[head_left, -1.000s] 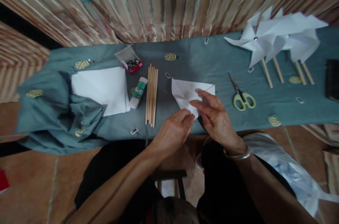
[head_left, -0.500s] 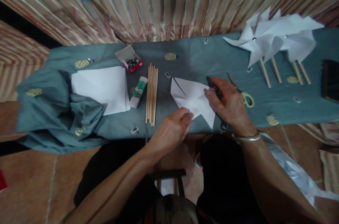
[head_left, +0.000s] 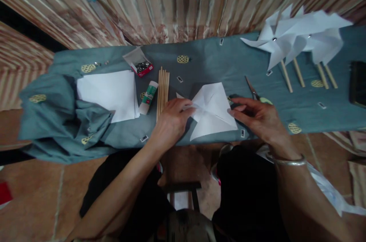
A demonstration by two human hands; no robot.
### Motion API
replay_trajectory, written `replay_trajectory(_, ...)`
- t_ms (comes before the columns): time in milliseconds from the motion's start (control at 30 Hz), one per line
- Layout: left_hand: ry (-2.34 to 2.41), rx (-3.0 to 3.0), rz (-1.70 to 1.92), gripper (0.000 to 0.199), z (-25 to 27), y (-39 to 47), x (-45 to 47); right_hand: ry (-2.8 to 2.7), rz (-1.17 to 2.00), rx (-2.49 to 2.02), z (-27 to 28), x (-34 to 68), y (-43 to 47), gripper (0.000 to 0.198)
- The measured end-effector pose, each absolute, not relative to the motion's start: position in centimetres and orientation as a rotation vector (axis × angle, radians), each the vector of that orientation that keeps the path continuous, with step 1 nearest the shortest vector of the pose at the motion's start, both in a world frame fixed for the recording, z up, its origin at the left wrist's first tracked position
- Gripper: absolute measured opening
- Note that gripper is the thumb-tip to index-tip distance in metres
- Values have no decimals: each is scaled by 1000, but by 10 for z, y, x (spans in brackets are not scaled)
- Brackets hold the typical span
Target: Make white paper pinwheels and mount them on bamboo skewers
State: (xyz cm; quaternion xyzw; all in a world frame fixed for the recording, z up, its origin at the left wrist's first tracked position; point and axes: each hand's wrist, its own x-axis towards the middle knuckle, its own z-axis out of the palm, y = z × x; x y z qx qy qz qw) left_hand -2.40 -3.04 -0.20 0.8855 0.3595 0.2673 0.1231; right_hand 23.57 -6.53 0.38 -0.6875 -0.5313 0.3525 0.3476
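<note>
A white paper pinwheel blank (head_left: 213, 120), cut and partly folded, lies on the cloth in front of me. My left hand (head_left: 173, 118) pinches a folded flap at its left side between thumb and fingers. At the right edge of the paper, my right hand (head_left: 253, 116) has its thumb and a fingertip closed on the border, with the index finger held straighter above. Scissors (head_left: 252, 88) with a pale green handle lie just beyond the right hand, which partly covers them. Thin wooden sticks (head_left: 163, 85) lie beside the left hand, their lower ends partly hidden by it.
A glue stick (head_left: 148, 97), a stack of white paper (head_left: 110, 95) and an open box of metal pins (head_left: 144, 68) lie to the left. Several pinwheels (head_left: 291, 40) on sticks lie at the back right. A dark object (head_left: 357, 84) sits at the far right.
The paper has been turned, and its points face other ways. My left hand has moved left and up onto a flap; my right hand has shifted right and down to the paper's edge.
</note>
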Motion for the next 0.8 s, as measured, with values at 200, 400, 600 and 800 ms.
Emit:
replay_trajectory(200, 1024, 2598, 816, 25, 7, -47, -17, -1487, 844, -1933, 6, 232, -76, 39)
replay_trajectory(400, 853, 2663, 614, 27, 6, -68, -6, -1547, 726, -2006, 6, 233, -76, 38)
replay_trajectory(600, 878, 2729, 488, 15, 6, -70, -1, -1643, 696, -1976, 11, 226, -80, 33)
replay_trajectory(800, 885, 2698, 593, 10, 3, -73, -2, -1583, 585, -1850, 16, 226, -85, 16)
